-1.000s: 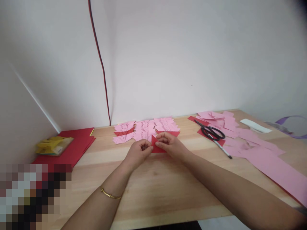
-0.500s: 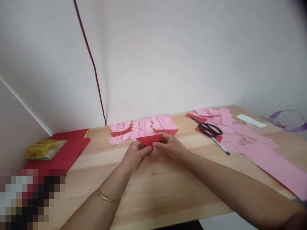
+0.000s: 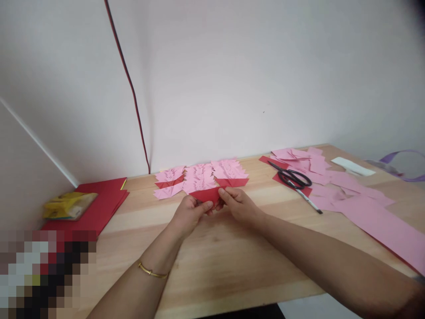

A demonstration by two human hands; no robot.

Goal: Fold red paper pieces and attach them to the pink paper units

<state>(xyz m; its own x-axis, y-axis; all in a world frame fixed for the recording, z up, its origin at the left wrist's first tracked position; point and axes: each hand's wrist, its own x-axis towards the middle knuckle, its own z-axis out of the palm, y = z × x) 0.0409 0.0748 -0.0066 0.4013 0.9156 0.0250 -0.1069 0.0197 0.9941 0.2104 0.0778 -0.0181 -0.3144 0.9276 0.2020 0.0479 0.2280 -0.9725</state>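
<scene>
A small folded red paper [image 3: 205, 195] is held between both hands above the wooden table [image 3: 212, 266]. My left hand [image 3: 190, 215] pinches its left and lower part, thumb on the near face. On its right end, my right hand [image 3: 239, 206] has thumb and fingers closed; the other fingertips curl beneath, partly hidden. Just behind the hands lie rows of folded pink papers [image 3: 199, 176], with a folded red piece [image 3: 232, 182] at the right front and another red piece [image 3: 170, 183] at the left.
Black scissors [image 3: 294, 178] and a pen [image 3: 310, 201] lie on the right beside pink scraps [image 3: 307, 161] and a long pink sheet [image 3: 381, 226]. A white strip [image 3: 353, 166] is behind. Red sheets [image 3: 109, 199] bear a yellow packet [image 3: 68, 206] at left. A wall stands behind the table.
My right thumb and fingers have shifted along the red paper's upper edge, and the paper looks more elongated. The whole view has moved slightly.
</scene>
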